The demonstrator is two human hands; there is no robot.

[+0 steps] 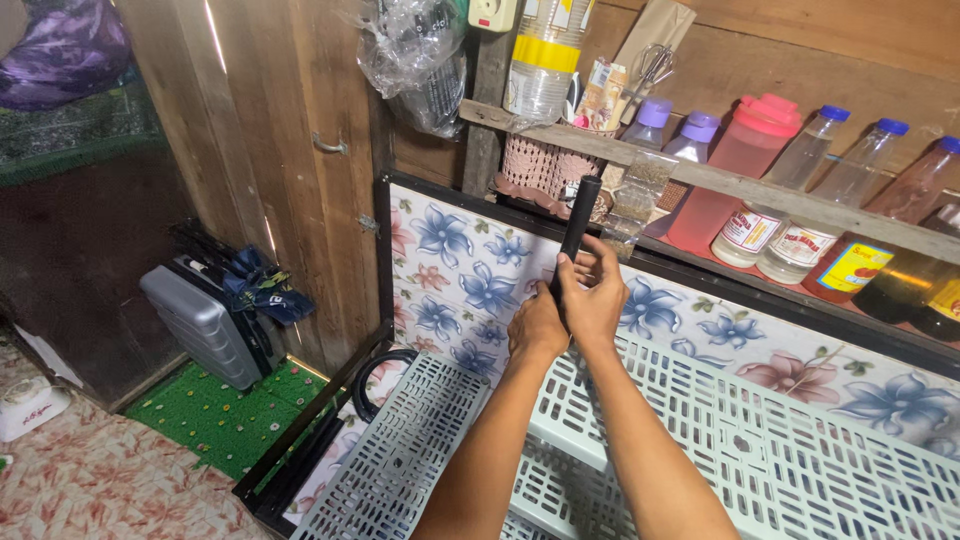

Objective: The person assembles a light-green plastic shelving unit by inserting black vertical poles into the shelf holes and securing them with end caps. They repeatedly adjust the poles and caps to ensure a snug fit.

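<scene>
Single head-worn camera looking down and forward from person's own eye level, tilting slightly. Sitting close over pale grey slotted plastic rack [760, 440], facing blue-flowered panel [470, 270] and wooden plank wall [280, 150]. No second view sharing scene.

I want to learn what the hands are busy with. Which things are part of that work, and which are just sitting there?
In the work:
left hand
right hand
black tube, gripped by both
pale slotted shelf just below

Just sitting there:
bottles on the wooden ledge
grey suitcase
plastic bag
green mat
</scene>
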